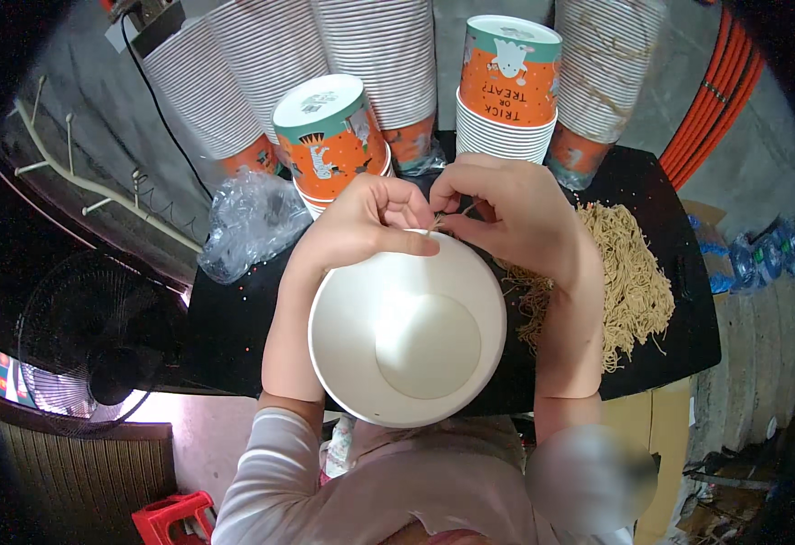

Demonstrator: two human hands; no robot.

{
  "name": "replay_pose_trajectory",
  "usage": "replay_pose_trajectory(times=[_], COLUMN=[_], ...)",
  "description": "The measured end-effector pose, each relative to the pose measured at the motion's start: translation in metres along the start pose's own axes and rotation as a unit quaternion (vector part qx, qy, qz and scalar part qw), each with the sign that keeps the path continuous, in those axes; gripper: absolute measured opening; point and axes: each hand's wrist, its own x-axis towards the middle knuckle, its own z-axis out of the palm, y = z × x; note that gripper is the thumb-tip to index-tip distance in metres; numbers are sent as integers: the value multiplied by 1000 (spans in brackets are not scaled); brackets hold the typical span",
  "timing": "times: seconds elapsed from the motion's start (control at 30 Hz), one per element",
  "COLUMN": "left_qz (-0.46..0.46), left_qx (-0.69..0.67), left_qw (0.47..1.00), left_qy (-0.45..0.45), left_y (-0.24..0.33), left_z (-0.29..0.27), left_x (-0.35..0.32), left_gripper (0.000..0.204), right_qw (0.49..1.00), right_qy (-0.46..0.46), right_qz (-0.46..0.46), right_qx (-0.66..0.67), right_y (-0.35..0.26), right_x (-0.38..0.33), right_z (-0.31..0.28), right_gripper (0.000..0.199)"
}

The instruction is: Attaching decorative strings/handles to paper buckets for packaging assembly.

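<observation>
From my remote station, I saw a black fan (89,345) at far left, then a crumpled clear plastic bag (248,218) on the black counter (234,336). Next stood 1 stack of upturned paper tubs (329,145). In front of it, the left hand (366,213) had its thumb over the rim of a white tub (407,336), fingers curled behind, clamped there. That tub was mouth-up before the wearer's torso, between 2 forearms. At its far rim, the right hand (516,213) had thumb and index finger together, pinching a short tan cord (437,222). Behind rose another upturned stack (509,77); farther right lay a loose heap of tan cords (634,282), and orange tubing (706,104) ran along the wall.
</observation>
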Motion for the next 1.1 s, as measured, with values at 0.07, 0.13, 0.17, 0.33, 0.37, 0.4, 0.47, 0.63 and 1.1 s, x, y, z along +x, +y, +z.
replay_pose_trajectory(times=[0.07, 0.13, 0.17, 0.33, 0.37, 0.4, 0.47, 0.63, 1.1], left_qz=[2, 1, 2, -3, -4, -5, -11, -16, 5], left_qx=[-4, -6, -2, 14, 10, 7, 4, 6, 19], left_qw=[1000, 1000, 1000, 1000, 1000, 1000, 1000, 1000, 1000], left_qy=[-1, -1, -3, -9, -7, -6, -5, -6, 14], left_y=[-1, -1, -2, -2, -1, -1, -1, 1, -4], left_z=[0, -1, -1, -2, -1, 1, 2, 2, 4], left_x=[0, 0, 0, 0, 0, 0, 0, 0, 2], left_gripper=[18, 18, 18, 18, 18, 18, 18, 17, 17], right_qw=[1000, 1000, 1000, 1000, 1000, 999, 999, 999, 999], right_qy=[-1, 2, 2, -9, -7, -5, -5, -13, 13], right_qz=[-3, -9, -10, -14, -23, -33, -44, -34, -33], right_qx=[1, 0, 1, -5, -1, 3, 4, 10, 16], right_y=[-1, -1, -1, 1, 1, 3, 3, -2, -1], right_x=[0, 0, 0, -1, -1, -1, -1, 0, 0], right_z=[0, -1, 0, -1, 0, 0, 0, 0, 3], right_gripper=[21, 20, 20, 19, 19, 18, 18, 18, 14])
